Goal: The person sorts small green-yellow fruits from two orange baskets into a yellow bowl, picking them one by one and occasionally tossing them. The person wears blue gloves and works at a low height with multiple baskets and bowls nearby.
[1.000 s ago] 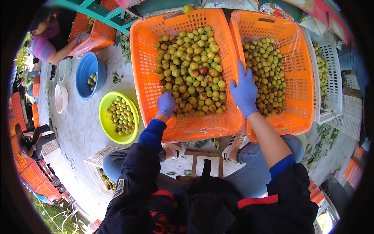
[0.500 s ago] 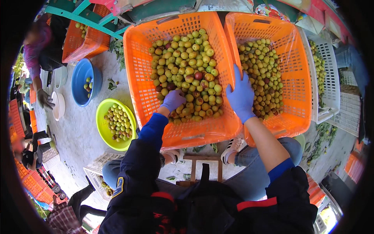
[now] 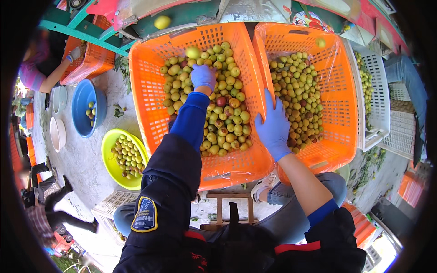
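My left hand (image 3: 203, 78), in a thin purple-blue glove, is over the far part of a heap of green and brownish jujubes (image 3: 225, 127) in the left orange crate (image 3: 148, 93). Its fingers curl down against the fruit; whatever they hold is hidden. With fingers stretched out and thumb apart, my gloved right hand (image 3: 274, 129) rests on the rim between this crate and the right orange crate (image 3: 337, 91), which holds more jujubes (image 3: 296, 98). A larger-looking green jujube (image 3: 192, 52) appears just beyond my left hand. Clear plastic film lines both crates.
On the left are a yellow-green basin (image 3: 108, 157) with jujubes, a blue basin (image 3: 101, 111) with a few, and a white bowl (image 3: 58, 134). Beyond the crates runs a green and red machine edge (image 3: 193, 12). A white crate (image 3: 379, 82) stands at right. Another person's gloved hand (image 3: 74, 53) is far left.
My left hand has moved farther away across the heap. My right hand stays on the rim. Loose jujubes now appear at the far side. The other person's hand has moved to the far-left orange crate.
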The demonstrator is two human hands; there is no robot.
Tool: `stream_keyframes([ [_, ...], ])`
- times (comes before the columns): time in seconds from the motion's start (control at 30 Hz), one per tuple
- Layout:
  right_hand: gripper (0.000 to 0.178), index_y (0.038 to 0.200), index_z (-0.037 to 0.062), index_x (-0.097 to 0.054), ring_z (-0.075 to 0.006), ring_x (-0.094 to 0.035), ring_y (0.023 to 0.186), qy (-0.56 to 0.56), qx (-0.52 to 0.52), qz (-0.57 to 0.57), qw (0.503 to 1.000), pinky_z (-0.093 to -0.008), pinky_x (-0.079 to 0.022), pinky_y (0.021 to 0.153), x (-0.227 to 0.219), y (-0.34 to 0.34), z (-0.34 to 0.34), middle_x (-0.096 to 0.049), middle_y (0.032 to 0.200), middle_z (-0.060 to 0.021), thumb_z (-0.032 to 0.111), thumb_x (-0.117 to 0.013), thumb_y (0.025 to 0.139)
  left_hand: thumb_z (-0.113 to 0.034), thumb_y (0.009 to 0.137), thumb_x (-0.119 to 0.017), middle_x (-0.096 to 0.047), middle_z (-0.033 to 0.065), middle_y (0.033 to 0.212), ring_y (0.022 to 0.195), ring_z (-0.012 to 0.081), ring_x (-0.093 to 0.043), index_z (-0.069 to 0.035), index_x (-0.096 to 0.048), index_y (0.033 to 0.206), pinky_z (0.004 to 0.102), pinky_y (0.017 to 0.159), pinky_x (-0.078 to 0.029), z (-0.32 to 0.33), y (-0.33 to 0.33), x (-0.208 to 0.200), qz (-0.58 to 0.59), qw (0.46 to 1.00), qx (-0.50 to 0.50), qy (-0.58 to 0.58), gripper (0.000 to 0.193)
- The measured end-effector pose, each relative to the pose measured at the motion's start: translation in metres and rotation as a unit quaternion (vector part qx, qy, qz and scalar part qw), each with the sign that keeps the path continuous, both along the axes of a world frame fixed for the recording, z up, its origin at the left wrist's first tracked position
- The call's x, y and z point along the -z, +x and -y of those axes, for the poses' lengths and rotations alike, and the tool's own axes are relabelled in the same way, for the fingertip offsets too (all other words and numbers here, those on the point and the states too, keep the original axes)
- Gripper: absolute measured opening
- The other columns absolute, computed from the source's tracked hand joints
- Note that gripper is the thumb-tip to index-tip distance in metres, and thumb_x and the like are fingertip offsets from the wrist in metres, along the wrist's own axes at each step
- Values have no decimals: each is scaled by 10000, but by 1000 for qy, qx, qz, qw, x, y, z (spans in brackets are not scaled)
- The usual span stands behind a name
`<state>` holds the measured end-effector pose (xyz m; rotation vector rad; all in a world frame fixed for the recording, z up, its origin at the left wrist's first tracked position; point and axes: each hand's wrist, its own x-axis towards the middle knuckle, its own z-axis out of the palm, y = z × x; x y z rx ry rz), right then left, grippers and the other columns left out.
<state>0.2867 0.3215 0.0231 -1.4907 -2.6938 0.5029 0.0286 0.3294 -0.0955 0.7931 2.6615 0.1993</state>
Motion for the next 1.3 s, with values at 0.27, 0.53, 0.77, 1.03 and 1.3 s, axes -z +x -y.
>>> stream_keyframes([
  [0.27, 726, 1467, 186, -267, -403, -565, 1076, 1, 1, 15, 1000, -426, -540, 799, 2, 1, -1, -421, 1328, -245, 229, -607, 826, -357, 796, -719, -526, 220, 1171, 965, 350, -631, -37, -684, 1024, 391, 802, -545, -6, 8, -14, 40, 997, 55, -32, 394],
  [0.53, 758, 1488, 214, -233, -394, -579, 1040, 9, -7, -2, 1000, -433, -554, 724, 4, 0, -1, -424, 1306, -240, 220, -607, 829, -404, 736, -706, -645, 198, 1019, 939, 328, -632, -5, -676, 946, 406, 804, -535, 5, 6, 5, 44, 998, 35, -22, 452],
  [0.77, 746, 1489, 191, -219, -386, -578, 1038, -7, -13, 20, 1000, -421, -558, 703, -4, -2, 2, -411, 1318, -242, 235, -591, 844, -403, 782, -721, -643, 91, 784, 654, 189, -623, 45, -649, 980, 343, 599, -519, 92, 8, -60, 399, 888, -37, 226, 496],
  [1.03, 742, 1491, 204, -213, -361, -592, 1028, 22, -10, 31, 999, -385, -566, 629, 5, 7, -3, -418, 1330, -239, 268, -579, 849, -368, 846, -690, -630, 44, 848, 695, 99, -594, 29, -625, 1084, 237, 558, -486, 287, -54, -193, 483, 857, -116, 135, 467],
  [1.3, 734, 1485, 222, -219, -351, -595, 1009, -2, -2, 37, 999, -395, -560, 628, -2, 2, 0, -431, 1314, -221, 276, -582, 849, -343, 839, -687, -591, 138, 1235, 1072, 276, -600, 7, -395, 1397, 306, 865, -480, 461, -126, -139, 250, 899, -359, 33, 721],
])
